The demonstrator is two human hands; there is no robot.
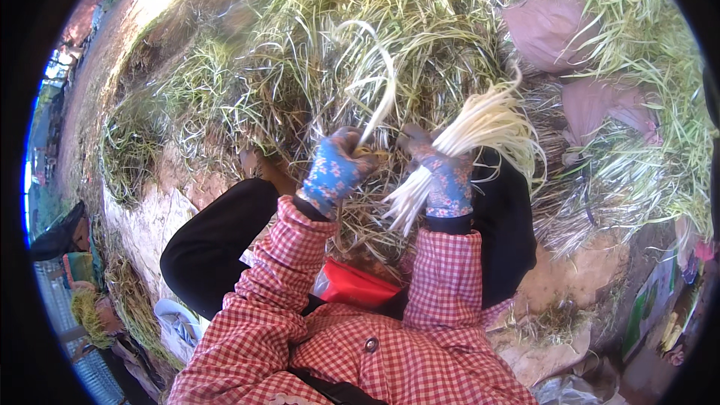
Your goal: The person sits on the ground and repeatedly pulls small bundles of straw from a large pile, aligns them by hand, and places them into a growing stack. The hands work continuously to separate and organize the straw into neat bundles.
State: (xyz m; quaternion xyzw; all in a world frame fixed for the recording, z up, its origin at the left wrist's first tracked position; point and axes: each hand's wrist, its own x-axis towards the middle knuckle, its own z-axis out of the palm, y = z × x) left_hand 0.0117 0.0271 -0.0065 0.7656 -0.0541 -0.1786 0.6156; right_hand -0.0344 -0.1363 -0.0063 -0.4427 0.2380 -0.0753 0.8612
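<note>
My right hand (444, 180), in a blue flowered glove with dark fingers, is closed round a bundle of pale chive-like stalks (491, 121). Their white ends point down and to the left, and the yellowish leaves fan out to the upper right. Close by on the left, my left hand (334, 172), gloved alike, is closed on a few long pale stalks (388, 90) that arch upward. The fingertips of both hands are partly hidden. Just beyond the hands lies a broad heap of loose green and yellow stalks (300, 60).
More stalks (622, 172) lie at the right beside pinkish cloth bundles (551, 28). A red packet (358, 285) rests at my lap between my bent legs. Pale sheeting (146, 217) covers ground on the left, and clear plastic (577, 388) lies at lower right.
</note>
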